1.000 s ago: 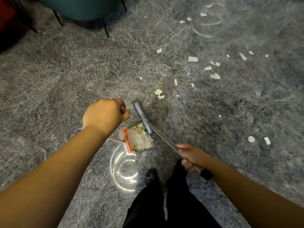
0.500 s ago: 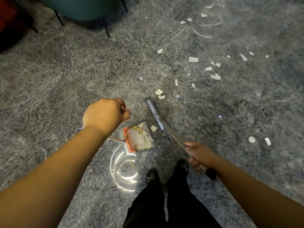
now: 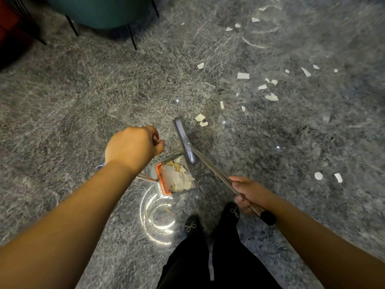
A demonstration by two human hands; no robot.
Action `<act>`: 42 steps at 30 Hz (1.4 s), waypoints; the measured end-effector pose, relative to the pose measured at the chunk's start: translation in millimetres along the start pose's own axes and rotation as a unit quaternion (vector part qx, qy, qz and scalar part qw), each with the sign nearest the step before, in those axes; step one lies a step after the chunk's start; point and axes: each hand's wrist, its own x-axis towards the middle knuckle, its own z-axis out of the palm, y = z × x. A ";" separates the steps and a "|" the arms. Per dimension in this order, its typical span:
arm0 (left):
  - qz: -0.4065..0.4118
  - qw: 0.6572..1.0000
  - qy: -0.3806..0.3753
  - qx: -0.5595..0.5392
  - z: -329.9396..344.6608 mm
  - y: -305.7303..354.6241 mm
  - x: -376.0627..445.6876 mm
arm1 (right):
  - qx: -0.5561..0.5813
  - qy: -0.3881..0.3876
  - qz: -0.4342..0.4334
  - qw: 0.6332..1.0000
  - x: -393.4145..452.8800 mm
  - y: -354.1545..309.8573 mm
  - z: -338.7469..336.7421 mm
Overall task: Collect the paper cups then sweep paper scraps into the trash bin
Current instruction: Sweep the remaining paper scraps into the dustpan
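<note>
1. here, left hand grips the grey dustpan's handle; torn white paper scraps lie inside.
2. right hand holds the metal-handled grey broom, its head beside the pan.

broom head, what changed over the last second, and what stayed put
The grey broom head swung out from the grey dustpan with the orange comb toward the white paper scraps, then drew partly back. The right hand keeps gripping the metal handle; the left hand and dustpan stayed put.

The grey marbled floor bears scattered paper scraps, a filled dustpan and the broom head.
</note>
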 end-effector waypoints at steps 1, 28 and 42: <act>0.001 1.000 0.002 0.001 0.3 -0.9 -0.1 | -0.006 0.007 -0.003 1.000 -1.1 0.9 -1.1; 0.006 1.000 -0.006 0.004 2.0 0.2 0.6 | -0.054 -0.006 0.005 0.998 -3.5 -0.5 -5.9; -0.044 0.998 -0.008 -0.040 -1.0 -4.9 -1.8 | -0.125 0.075 -0.027 0.989 6.6 -15.3 -20.4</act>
